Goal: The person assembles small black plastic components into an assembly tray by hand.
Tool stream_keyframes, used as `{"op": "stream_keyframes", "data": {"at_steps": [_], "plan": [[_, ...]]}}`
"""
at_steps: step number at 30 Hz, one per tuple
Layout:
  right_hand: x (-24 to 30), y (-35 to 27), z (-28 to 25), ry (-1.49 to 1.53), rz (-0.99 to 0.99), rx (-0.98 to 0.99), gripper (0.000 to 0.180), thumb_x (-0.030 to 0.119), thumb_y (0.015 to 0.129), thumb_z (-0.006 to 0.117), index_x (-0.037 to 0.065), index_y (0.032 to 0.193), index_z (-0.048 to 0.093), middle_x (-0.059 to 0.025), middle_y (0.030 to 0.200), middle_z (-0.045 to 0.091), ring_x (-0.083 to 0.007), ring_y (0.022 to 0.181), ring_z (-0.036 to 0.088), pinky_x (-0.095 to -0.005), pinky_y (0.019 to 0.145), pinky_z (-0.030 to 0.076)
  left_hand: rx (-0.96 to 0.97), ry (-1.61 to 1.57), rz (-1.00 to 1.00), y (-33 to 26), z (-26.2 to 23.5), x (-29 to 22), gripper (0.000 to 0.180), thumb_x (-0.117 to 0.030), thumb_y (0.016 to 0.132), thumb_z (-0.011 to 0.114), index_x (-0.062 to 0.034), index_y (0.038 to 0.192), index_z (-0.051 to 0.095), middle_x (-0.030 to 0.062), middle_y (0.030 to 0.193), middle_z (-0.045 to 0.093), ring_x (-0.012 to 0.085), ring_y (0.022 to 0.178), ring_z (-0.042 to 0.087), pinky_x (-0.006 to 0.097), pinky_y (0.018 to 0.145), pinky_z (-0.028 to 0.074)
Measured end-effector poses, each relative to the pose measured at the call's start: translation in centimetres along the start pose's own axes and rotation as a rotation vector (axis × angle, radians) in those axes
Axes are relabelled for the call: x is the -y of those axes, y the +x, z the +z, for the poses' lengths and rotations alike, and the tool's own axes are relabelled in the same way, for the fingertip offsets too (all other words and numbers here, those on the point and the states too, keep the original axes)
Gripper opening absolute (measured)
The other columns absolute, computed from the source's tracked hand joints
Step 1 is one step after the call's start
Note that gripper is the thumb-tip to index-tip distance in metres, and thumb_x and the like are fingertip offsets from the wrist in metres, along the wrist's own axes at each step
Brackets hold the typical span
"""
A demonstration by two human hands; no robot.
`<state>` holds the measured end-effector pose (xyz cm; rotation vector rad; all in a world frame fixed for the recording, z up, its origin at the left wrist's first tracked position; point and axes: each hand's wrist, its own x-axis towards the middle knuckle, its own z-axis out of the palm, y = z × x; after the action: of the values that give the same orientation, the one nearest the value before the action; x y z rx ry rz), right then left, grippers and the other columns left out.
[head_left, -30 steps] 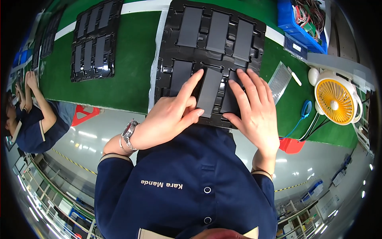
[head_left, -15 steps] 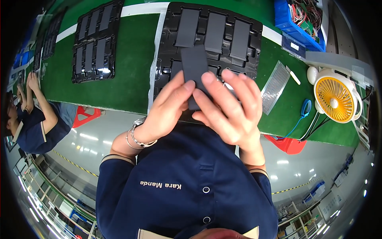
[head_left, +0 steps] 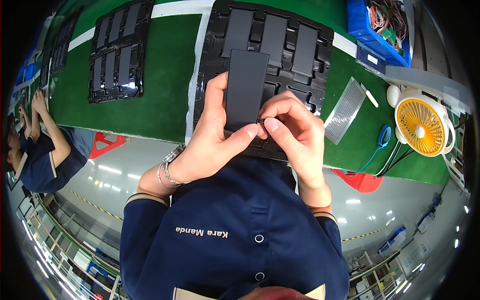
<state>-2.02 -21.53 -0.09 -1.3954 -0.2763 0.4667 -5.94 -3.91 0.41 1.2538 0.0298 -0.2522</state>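
A flat, dark grey rectangular block (head_left: 247, 85) is held up over the black moulded tray (head_left: 326, 55). My left hand (head_left: 212, 135) is closed around it, fingers along its left edge and thumb at its lower end. My right hand (head_left: 299, 132) pinches at the block's lower right corner. Something small and dark shows between those fingertips, too small to name. Similar grey blocks lie in the tray's far pockets, such as the middle block (head_left: 274, 37) and the right block (head_left: 305, 50). The held block and my hands hide part of the near row.
A second loaded tray (head_left: 141, 65) lies left on the green table (head_left: 170, 75). At the right are a clear ruled strip (head_left: 345, 111), a white-handled tool (head_left: 369, 95), a yellow-and-white fan (head_left: 420, 122) and a blue bin (head_left: 370, 35) of wires. A person (head_left: 45, 155) works far left.
The block has turned its broad face up and stands straighter. My right hand has gone from spread fingers over it to a pinch at its lower right corner.
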Motion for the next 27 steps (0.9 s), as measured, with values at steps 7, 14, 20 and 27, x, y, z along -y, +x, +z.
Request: {"op": "stream_keyframes", "data": {"at_steps": [7,14,20,27], "plan": [[0.3,0.1,0.2,0.1,0.065,0.019,0.006,0.001,0.092,0.06,-0.004,0.088,0.061,-0.0062,0.089,0.057,-0.012,0.077,0.059,-0.026,0.071,0.05,0.025,0.093,-0.015,-0.2,-0.1,-0.4,0.07,0.005,0.09,0.053,-0.0027,0.145,0.011,0.0117,0.122,0.046,0.0124,0.095,0.059,0.031,0.088,0.049],[-0.1,-0.2,0.7,-0.089,0.022,-0.048,0.003,0.0,0.088,0.064,-0.002,0.088,0.061,-0.006,0.085,0.059,-0.0143,0.077,0.058,-0.0281,0.072,0.048,-0.004,0.408,0.107,-0.2,-0.3,0.0,0.071,0.004,0.088,0.056,-0.0011,0.144,0.013,0.0139,0.125,0.045,0.0192,0.108,0.055,0.033,0.091,0.048],[-0.4,0.0,1.0,-0.271,-0.078,-0.107,0.005,0.0,0.085,0.066,-0.001,0.087,0.061,-0.0063,0.083,0.06,-0.0192,0.079,0.058,-0.0317,0.074,0.046,-0.068,0.518,0.208,0.0,0.0,0.6,0.069,0.004,0.088,0.056,-0.0002,0.144,0.015,0.015,0.124,0.046,0.0217,0.108,0.056,0.034,0.091,0.048],[1.1,2.1,-1.5,-0.346,-0.247,-0.114,0.027,0.017,0.087,0.067,-0.001,0.108,0.064,-0.0145,0.114,0.06,-0.025,0.103,0.059,-0.0356,0.089,0.047,0.199,-0.768,-0.529,0.1,-0.3,0.1,0.036,-0.03,0.102,0.038,-0.0039,0.126,0.043,0.0008,0.061,0.046,0.0175,0.047,0.05,0.028,0.05,0.042]]}}
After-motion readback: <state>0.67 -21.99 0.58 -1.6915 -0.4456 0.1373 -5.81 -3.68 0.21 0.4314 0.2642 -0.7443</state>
